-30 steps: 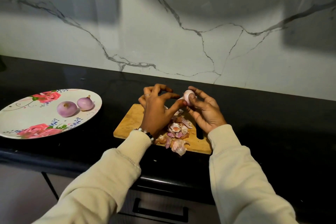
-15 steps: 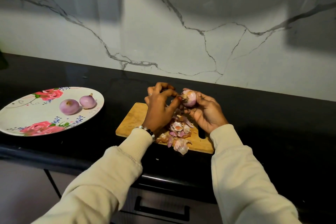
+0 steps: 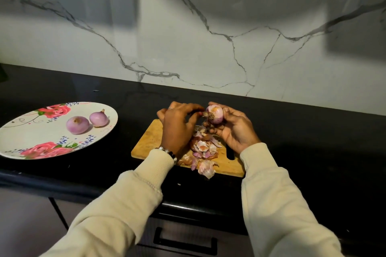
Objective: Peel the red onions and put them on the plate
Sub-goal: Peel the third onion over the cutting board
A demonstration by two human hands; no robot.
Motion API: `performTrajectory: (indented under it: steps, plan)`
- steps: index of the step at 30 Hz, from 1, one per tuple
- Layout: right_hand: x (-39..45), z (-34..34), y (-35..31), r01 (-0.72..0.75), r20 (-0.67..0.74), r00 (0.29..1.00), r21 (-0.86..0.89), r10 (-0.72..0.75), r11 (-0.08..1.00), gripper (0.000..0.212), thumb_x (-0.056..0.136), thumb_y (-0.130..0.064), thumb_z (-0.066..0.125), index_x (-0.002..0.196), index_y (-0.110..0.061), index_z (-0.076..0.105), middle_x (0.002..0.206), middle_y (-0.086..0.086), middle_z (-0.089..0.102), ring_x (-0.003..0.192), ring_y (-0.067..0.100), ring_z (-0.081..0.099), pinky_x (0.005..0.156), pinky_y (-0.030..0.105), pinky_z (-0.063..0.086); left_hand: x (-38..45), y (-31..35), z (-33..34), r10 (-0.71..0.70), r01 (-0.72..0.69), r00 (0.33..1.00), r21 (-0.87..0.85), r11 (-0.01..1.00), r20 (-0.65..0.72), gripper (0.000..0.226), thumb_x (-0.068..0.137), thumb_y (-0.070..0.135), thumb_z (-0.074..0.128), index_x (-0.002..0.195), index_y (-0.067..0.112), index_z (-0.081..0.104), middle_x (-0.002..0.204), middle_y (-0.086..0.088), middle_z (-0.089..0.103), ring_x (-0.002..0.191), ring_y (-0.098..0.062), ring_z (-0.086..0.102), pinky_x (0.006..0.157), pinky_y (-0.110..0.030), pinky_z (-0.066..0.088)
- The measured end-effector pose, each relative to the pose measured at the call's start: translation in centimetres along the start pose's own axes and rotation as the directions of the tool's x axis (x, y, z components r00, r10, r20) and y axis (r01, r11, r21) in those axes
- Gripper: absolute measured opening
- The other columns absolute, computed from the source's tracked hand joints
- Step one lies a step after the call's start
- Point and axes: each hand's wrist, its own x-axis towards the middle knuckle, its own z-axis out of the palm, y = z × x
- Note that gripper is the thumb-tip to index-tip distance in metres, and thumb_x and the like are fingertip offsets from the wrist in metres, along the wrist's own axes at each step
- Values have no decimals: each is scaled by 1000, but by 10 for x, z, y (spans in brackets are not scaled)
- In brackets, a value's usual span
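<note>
Purple-pink red onion (image 3: 215, 114), partly skinned, is being held above the far edge of the wooden cutting board (image 3: 150, 139). The right hand (image 3: 231, 129) is cupping it from the right and below, fingers curled round the bulb. Its root tuft is pointing left, so the long axis is lying roughly level, running from the right palm toward the left hand (image 3: 177, 125).

The left hand is sitting just beside the root end, fingers bent, tips drawn together at or against the tuft; whether they are actually pinching skin or root cannot be told, since the knuckles are hiding the contact. By judgement, the step in hand is the stripping of remaining skin near the root, and the coming pull would be running leftward, away from the right palm, along that axis. The left fingers are the nearer ones to the root.

Containers and contents:
- Floral plate (image 3: 25, 131), on the black counter (image 3: 313, 131) well to the left of the board, is carrying two peeled onions (image 3: 77, 125), lying side by side and touching or nearly so.
- Cutting board is carrying a heap of loose onion skins (image 3: 203, 148), some of it spilling over the near edge.

Two are plated; the third is not yet there.
</note>
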Motion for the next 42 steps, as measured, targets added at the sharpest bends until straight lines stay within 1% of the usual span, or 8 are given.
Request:
performTrajectory:
  steps: [4,10,15,23,27,32,39,42]
  plan:
    - [2,0,0,-19,-38,999,-71,17,997,35,107,-14,33,118,-2,65,108,22,68,76,29,70,67,34,59,-2,2,1,68,-67,998,88,994,-12,31,91,36,45,104,29,72,100,11,70,106,-15,51,86,-36,19]
    - [-1,5,3,-10,-40,999,-170,3,985,31,106,-13,39,109,-3,69,103,19,70,95,30,67,88,45,54,-2,-3,3,219,-225,974,127,966,58,34,91,43,50,106,24,74,93,5,68,90,-16,58,80,-34,27]
    - [1,6,6,-8,-43,999,-302,-5,953,29,104,-21,47,100,-8,73,92,14,72,82,23,70,63,29,58,-3,-3,3,257,-270,961,149,951,99,33,90,34,52,100,14,76,84,-1,71,74,-18,64,71,-34,39]
    - [0,6,8,-3,-32,999,-338,-8,941,32,103,-26,50,99,-3,72,80,14,71,69,22,66,57,29,53,-4,-1,4,284,-294,955,136,946,91,15,84,16,71,97,8,75,79,-6,72,67,-21,65,68,-35,47]
    - [-4,9,7,-24,-48,999,-353,7,935,36,104,-25,49,101,6,67,71,14,62,42,9,55,39,17,42,-4,-1,1,290,-302,951,126,945,103,22,87,25,64,98,9,75,82,-6,73,70,-20,66,71,-34,48]
    - [-4,8,6,-41,-58,998,-373,21,927,37,103,-29,51,94,3,68,69,13,60,42,14,50,37,18,40,-3,-1,0,259,-270,960,93,958,110,17,88,19,67,99,9,75,86,-5,73,75,-19,66,73,-34,50]
    - [-5,7,3,-48,-49,998,-319,34,946,34,104,-26,48,96,2,67,63,5,64,45,8,58,40,18,45,1,2,-2,99,-89,991,-112,990,87,14,90,9,63,99,7,74,92,-4,72,81,-9,63,74,-12,46]
    - [-4,7,2,-36,-31,999,-310,28,950,30,104,-24,48,103,-3,70,77,8,70,63,12,68,51,20,53,1,2,-1,39,-28,995,-118,993,92,14,90,8,61,98,6,73,91,-3,72,79,-8,62,70,-4,41]
